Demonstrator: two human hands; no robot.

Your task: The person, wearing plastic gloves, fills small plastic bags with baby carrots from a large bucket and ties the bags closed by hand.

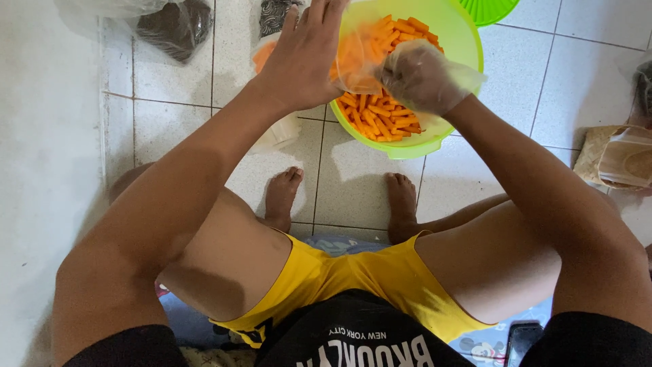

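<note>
Where the clear bag (pixel 356 58) blurs them, orange sticks (pixel 380 119) half-hidden.

Gloved right hand (pixel 422 76), left hand (pixel 304 58) over green bowl (pixel 468 47), orange sticks (pixel 380 119).

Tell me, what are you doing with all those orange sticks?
A person sits on the white tiled floor with a lime-green bowl of orange snack sticks in front of their bare feet. The left hand holds a small clear plastic bag open above the bowl. The right hand, wearing a thin clear plastic glove, is at the bag's mouth with sticks in it. The bag already has some sticks inside. A dark bag lies farther off on the left.
</note>
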